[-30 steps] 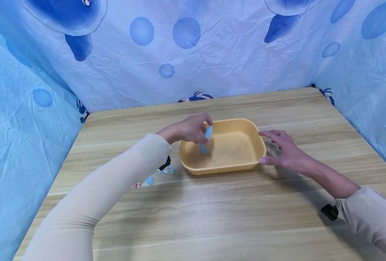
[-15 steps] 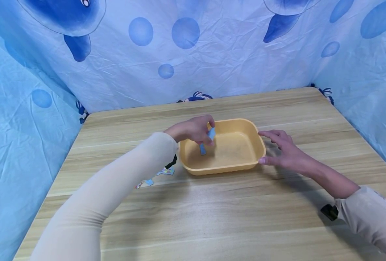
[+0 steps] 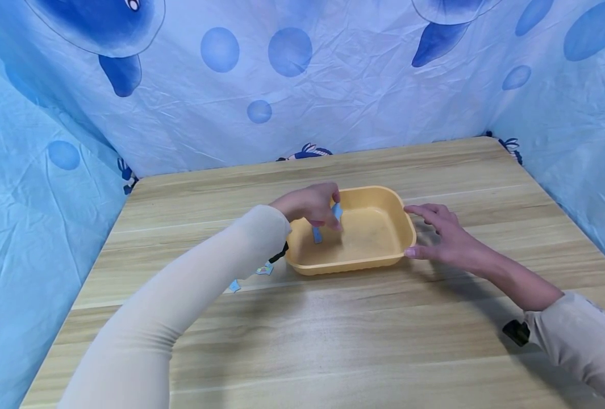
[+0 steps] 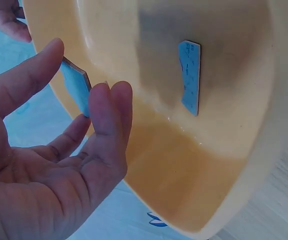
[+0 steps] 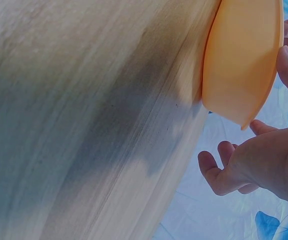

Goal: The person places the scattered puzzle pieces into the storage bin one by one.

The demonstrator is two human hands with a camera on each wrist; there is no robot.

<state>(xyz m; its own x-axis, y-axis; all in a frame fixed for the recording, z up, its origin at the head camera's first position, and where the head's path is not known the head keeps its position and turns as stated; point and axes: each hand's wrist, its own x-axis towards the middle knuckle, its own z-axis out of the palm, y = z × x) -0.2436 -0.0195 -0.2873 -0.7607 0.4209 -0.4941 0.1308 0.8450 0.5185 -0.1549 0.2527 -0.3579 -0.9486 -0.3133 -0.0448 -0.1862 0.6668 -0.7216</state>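
Left fingers (image 4: 104, 112) slightly parted, pinching blue piece (image 4: 77, 86)

No wording, brand or number can be read. The closest thing to lettering stands on the blue piece (image 4: 190, 80) lying inside the yellow tray (image 3: 368, 227): small dark marks run along its face in the left wrist view, too small and blurred to read; whether they are letters, figures or pattern cannot be told. On the bench (image 3: 333, 335), left of the tray and nearer the wearer, the colour-printed piece (image 3: 265, 268) just beside the tray carries print too small to make out. On the small blue piece (image 3: 234, 286), farther from the tray, any marking is likewise too small to tell.
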